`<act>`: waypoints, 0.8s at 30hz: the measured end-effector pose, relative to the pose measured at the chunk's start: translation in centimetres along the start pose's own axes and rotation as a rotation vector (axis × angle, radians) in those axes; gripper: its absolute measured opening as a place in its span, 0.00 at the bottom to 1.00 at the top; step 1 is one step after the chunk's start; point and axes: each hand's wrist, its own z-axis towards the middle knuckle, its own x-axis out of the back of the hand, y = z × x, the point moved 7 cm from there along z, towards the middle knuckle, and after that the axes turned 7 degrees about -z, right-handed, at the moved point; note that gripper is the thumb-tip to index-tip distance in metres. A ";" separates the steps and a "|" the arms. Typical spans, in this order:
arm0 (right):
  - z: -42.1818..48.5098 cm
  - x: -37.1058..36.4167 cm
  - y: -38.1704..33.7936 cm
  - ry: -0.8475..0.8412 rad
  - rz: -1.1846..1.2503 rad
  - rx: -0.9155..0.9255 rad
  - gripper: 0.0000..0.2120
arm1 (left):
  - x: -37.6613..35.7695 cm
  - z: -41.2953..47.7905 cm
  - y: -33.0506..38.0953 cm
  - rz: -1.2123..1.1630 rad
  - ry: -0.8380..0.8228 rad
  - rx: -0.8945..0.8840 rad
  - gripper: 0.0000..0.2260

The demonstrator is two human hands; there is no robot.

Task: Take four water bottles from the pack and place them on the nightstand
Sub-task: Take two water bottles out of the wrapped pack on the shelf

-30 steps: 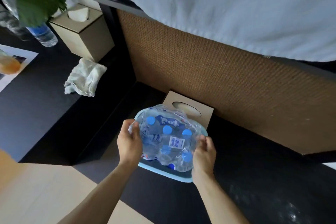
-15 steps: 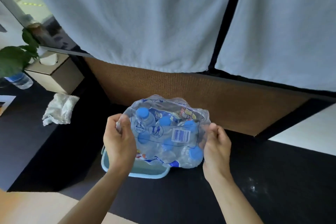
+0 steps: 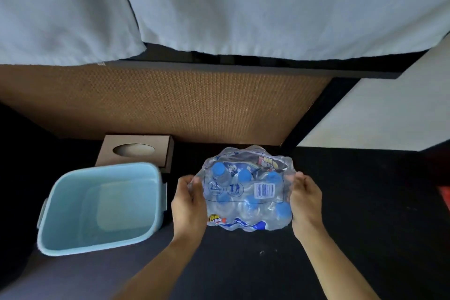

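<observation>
Shrink-wrapped pack [image 3: 248, 192] between left hand [image 3: 188, 204] and right hand [image 3: 305, 201]; both grips clasping its sides, forearms extended.

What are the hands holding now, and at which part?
Both hold the shrink-wrapped pack of water bottles: left hand on its left side, right hand on its right side.
</observation>
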 end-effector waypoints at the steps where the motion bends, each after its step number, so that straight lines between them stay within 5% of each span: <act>1: 0.7 0.5 0.8 -0.003 -0.008 -0.010 0.14 | -0.7 -0.1 -0.4 0.008 -0.012 0.007 0.08; 21: 4.2 1.6 5.1 -0.201 -0.135 -0.005 0.13 | -3.5 0.1 -4.9 0.083 -0.207 0.182 0.07; 24: 3.7 1.3 6.0 -0.193 -0.179 0.001 0.11 | -3.5 -0.1 -6.2 0.054 -0.245 0.262 0.18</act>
